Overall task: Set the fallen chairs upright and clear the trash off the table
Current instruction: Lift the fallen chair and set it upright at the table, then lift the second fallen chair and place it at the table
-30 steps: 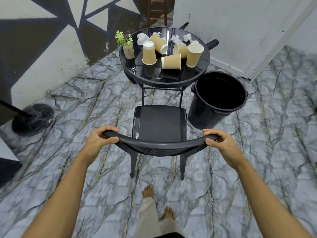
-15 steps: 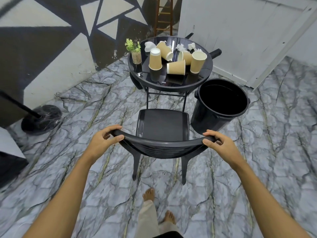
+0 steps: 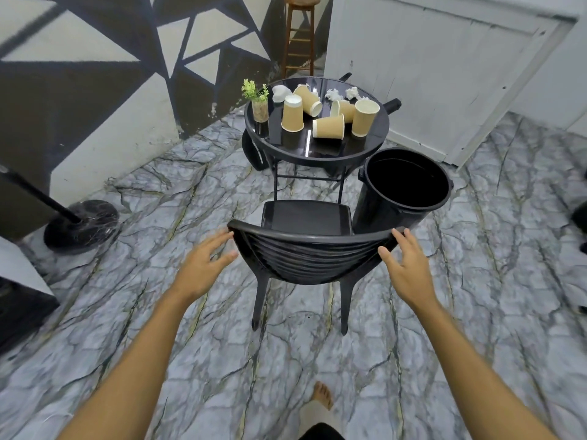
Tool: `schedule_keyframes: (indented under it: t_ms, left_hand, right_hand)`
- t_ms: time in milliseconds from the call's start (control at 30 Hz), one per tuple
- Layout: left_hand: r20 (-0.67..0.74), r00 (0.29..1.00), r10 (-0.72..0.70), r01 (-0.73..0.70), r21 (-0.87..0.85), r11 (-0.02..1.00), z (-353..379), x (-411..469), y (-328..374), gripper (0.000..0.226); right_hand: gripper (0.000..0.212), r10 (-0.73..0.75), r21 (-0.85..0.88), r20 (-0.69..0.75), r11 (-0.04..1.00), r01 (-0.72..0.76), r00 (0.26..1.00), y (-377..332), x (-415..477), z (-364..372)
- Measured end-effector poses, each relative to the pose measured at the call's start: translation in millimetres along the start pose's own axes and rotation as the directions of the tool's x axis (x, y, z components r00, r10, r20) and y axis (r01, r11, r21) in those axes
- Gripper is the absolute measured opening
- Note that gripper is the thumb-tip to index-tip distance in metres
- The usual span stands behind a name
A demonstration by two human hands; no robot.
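**Chair on its legs at the table, both hands spread at its backrest**

Chair (image 3: 306,236), black plastic with a ribbed curved backrest, stands upright on the marble-patterned floor (image 3: 495,312), its seat facing the round black table (image 3: 317,154) and tucked just in front of the table's legs. The person's left hand (image 3: 203,265) sits at the left end of the backrest with fingers splayed and loose, the fingertips about at the rail's corner; it grips nothing. The right hand (image 3: 403,265) is likewise spread wide at the right end of the backrest, fingertips beside the rail; whether they touch it I cannot tell.

On the tabletop lie tan paper cups (image 3: 328,127): some upright or upside down, others tipped on their sides, with crumpled white tissues (image 3: 333,94) behind them. A small potted plant (image 3: 259,106) stands at the table's left edge.

Just right of the chair and touching the table's rim in this view stands a black trash bin (image 3: 403,188), its mouth open and dark inside. A second dark chair part (image 3: 392,104) pokes out from behind the table on the right. A wooden stool (image 3: 300,36) stands further back against the painted wall, and a round black stand base (image 3: 81,225) rests on the floor to the left. One bare foot (image 3: 322,396) shows below.
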State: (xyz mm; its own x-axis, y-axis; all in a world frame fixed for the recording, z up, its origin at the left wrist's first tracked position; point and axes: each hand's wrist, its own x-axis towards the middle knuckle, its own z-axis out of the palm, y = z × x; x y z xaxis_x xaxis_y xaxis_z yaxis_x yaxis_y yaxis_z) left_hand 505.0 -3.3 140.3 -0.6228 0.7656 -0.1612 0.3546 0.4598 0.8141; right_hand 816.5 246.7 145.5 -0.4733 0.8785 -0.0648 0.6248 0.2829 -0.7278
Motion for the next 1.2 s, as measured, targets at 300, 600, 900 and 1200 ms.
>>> schedule_keyframes:
  t_ms: [300,600,900,1200]
  left_hand:
    - [0.135,0.99,-0.042,0.012,0.216,0.976,-23,-66,-40,0.052]
    - [0.144,0.982,-0.124,0.054,0.412,0.91,-62,-137,-94,0.053]
    - [0.104,0.95,-0.293,0.17,0.615,0.77,-102,-157,-154,0.055]
    - [0.094,0.886,-0.454,0.273,0.685,0.675,-140,-125,-207,0.056]
  right_hand:
    - [0.05,-0.084,-0.223,0.16,0.968,0.119,0.983,-25,-92,57]
    - [0.051,-0.096,-0.394,0.396,0.881,0.263,0.913,-58,-150,150]
    - [0.05,-0.094,-0.445,0.596,0.788,0.425,0.797,-123,-149,242]
    - [0.054,-0.051,-0.465,0.739,0.684,0.562,0.672,-180,-111,335]
